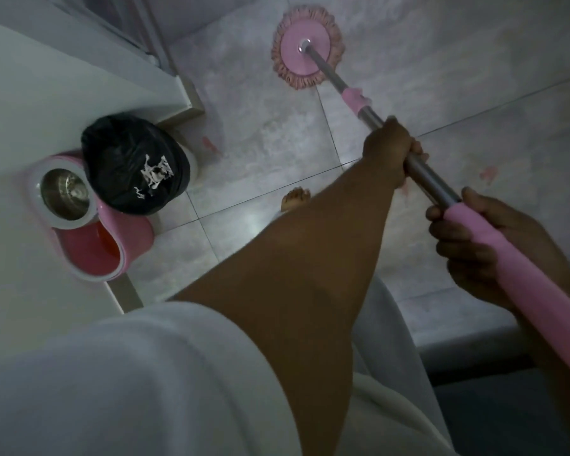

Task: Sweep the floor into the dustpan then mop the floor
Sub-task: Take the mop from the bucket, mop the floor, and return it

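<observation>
Both hands curled tight round the mop: left hand (389, 149) on the bare metal shaft, right hand (468, 238) on the pink grip. Mop head (306, 49) lies flat on the floor (425, 70) toward its far edge. Risks: bare foot (295, 199) may slip if the tile is wet; a wide leftward stroke could strike the bucket (89, 232) at the floor's left edge.

brushed metal mop pole (423, 174), fringed cloth mop head (306, 47), glossy floor tiles (267, 153)

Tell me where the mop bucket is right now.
In the head view the pink mop bucket stands at the left against the white wall, right beside the black-bagged bin, apart from the mop head.
</observation>
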The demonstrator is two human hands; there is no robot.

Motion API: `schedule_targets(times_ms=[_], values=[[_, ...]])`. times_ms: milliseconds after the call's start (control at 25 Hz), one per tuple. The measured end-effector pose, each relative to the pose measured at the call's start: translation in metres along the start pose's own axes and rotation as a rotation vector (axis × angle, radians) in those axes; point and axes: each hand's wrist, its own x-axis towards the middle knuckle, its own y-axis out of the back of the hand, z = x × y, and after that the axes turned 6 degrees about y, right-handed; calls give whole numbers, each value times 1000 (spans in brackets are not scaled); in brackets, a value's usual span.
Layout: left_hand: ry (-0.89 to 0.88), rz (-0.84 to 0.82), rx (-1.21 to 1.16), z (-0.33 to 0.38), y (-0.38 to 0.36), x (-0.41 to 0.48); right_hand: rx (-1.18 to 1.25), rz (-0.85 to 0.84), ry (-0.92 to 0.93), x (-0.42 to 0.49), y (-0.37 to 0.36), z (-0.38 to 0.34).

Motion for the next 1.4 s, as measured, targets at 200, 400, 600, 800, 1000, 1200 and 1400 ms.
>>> schedule_targets(times_ms=[200, 400, 600, 800, 1000, 1200, 1400], values=[[-129, 15, -22, 109, 45, 15, -290, 37, 90, 102, -65, -22], [-241, 54, -61, 176, 100, 11, -328, 50, 45, 180, -111, -27], [-264, 93, -122, 179, 146, 0, -414, 96, -8, 206, -122, -3], [-225, 149, -149, 125, 168, -7, -408, 93, -20, 180, -93, 44], [-178, 191, -114, 19, 168, -19, -355, 112, 4, 110, -35, 106], [-87, 135, -24, -120, 132, -35, -259, 145, 100, -4, 51, 165], [57, 79, 99, -242, 99, -64, -8, 33, 74, -106, 109, 226]])
